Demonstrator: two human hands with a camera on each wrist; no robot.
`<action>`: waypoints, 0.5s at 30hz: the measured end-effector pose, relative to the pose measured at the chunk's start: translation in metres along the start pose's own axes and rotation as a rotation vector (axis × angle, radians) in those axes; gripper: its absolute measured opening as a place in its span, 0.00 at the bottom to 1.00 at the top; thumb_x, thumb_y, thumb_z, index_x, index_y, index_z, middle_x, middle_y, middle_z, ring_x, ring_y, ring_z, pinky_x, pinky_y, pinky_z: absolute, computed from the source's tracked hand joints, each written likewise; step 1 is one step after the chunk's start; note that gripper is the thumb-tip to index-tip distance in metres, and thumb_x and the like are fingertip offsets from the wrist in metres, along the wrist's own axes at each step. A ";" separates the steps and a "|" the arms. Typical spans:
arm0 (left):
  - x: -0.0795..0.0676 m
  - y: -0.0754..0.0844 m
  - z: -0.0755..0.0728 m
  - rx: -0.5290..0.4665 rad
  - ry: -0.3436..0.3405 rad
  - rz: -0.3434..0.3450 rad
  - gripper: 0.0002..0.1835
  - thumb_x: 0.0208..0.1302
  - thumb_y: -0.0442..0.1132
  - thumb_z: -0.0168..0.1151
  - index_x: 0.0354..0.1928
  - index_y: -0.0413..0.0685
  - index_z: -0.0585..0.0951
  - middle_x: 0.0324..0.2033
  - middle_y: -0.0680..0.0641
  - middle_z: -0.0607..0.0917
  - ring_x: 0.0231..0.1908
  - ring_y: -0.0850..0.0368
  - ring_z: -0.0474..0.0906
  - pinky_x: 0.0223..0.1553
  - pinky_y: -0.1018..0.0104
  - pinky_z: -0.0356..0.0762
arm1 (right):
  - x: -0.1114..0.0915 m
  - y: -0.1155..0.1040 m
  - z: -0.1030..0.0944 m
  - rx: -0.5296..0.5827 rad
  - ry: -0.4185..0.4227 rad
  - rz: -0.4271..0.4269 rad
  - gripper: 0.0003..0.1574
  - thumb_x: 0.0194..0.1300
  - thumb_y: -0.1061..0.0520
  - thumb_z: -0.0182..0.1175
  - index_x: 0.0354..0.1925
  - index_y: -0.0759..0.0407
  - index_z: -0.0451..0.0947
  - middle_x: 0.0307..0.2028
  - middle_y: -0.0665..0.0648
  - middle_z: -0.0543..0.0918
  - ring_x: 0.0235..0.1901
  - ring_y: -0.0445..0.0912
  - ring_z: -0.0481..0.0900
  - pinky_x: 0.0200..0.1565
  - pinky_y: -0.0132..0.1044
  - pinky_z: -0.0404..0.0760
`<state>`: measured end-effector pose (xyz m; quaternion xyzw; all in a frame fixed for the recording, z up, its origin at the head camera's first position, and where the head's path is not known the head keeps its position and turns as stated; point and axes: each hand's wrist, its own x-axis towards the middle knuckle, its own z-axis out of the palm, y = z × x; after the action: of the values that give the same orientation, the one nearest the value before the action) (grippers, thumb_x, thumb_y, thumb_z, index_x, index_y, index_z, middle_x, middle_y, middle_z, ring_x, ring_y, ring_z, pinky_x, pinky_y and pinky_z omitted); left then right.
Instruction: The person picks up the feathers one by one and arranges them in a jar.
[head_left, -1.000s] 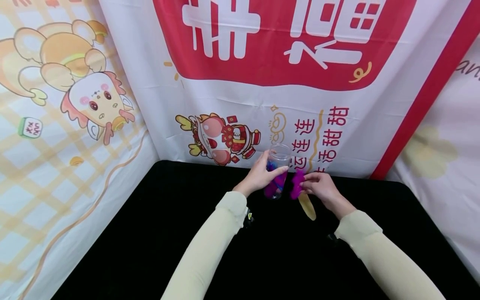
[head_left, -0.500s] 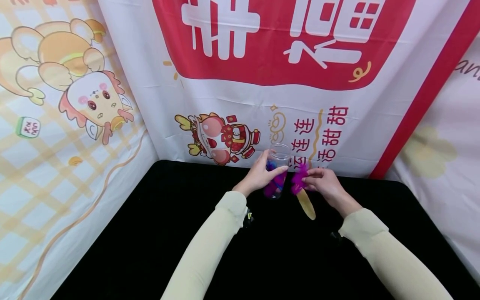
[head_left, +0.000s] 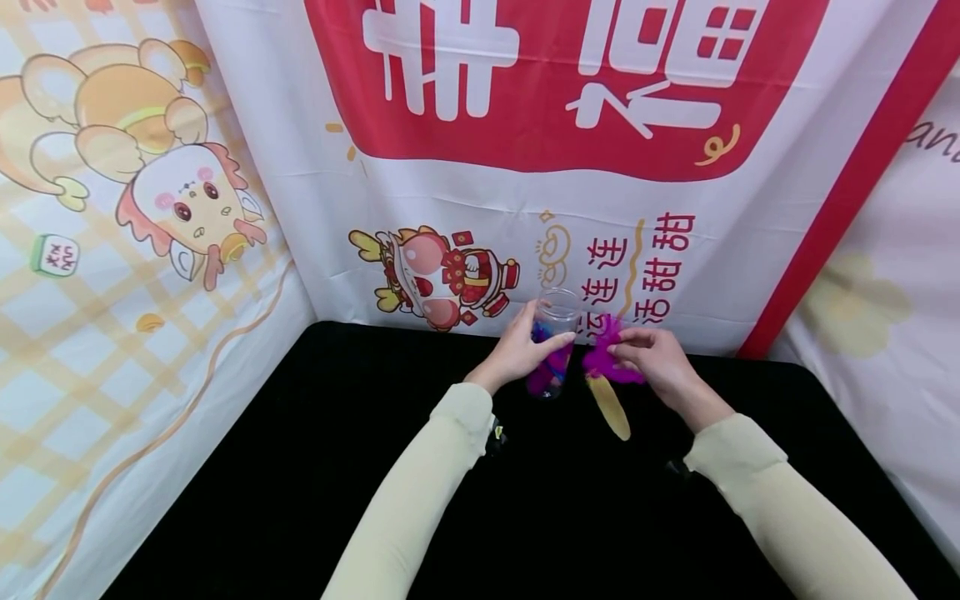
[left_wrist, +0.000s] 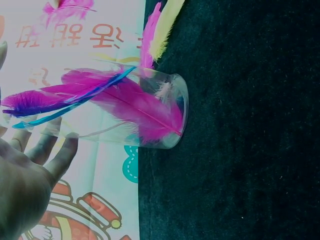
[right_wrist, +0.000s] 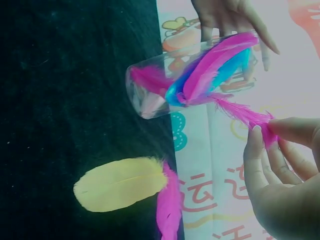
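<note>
My left hand [head_left: 521, 346] grips a clear plastic cup [head_left: 558, 307] around its side at the back of the table. Inside the cup stand magenta, blue and pale feathers, with a magenta feather [left_wrist: 142, 107] pressed along the wall in the left wrist view. To the right of the cup, my right hand [head_left: 663, 367] pinches a magenta feather [right_wrist: 242, 112] between thumb and fingertips. Below that hand lies a yellow feather [right_wrist: 122, 184] on the table. Another magenta feather [right_wrist: 169, 205] lies against its end.
A black cloth [head_left: 375, 467] covers the table. Close behind the cup hangs a white and red printed curtain [head_left: 420, 192]. Another printed curtain [head_left: 150, 317] hangs along the left side, and a pale one [head_left: 885, 358] along the right.
My right hand has shifted a little to the right and up with the pinched magenta feather, exposing more of the yellow feather and the other magenta one. My left hand and the cup stay put.
</note>
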<state>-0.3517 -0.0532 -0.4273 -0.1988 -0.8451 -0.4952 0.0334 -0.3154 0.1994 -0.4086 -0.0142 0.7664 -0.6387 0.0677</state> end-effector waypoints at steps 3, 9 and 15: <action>0.000 0.000 0.000 0.012 0.003 -0.001 0.43 0.65 0.63 0.67 0.74 0.53 0.63 0.65 0.46 0.72 0.67 0.51 0.69 0.70 0.51 0.64 | -0.001 -0.004 -0.001 0.003 0.005 -0.013 0.17 0.71 0.61 0.64 0.53 0.70 0.76 0.35 0.45 0.87 0.37 0.39 0.85 0.51 0.40 0.85; 0.001 0.001 0.001 0.022 0.007 -0.006 0.40 0.65 0.63 0.67 0.73 0.57 0.64 0.62 0.46 0.73 0.65 0.52 0.70 0.69 0.52 0.66 | -0.004 -0.013 0.000 0.033 0.001 -0.044 0.18 0.72 0.64 0.63 0.54 0.73 0.74 0.37 0.46 0.87 0.37 0.41 0.86 0.53 0.43 0.84; 0.000 0.002 0.000 0.013 0.005 -0.010 0.41 0.65 0.63 0.67 0.73 0.55 0.64 0.62 0.46 0.73 0.65 0.51 0.70 0.69 0.51 0.66 | -0.006 -0.025 0.001 0.088 -0.011 -0.061 0.14 0.71 0.65 0.63 0.51 0.72 0.76 0.36 0.48 0.86 0.37 0.42 0.85 0.52 0.43 0.85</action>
<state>-0.3507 -0.0522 -0.4260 -0.1929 -0.8492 -0.4904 0.0343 -0.3108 0.1949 -0.3842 -0.0380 0.7364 -0.6734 0.0531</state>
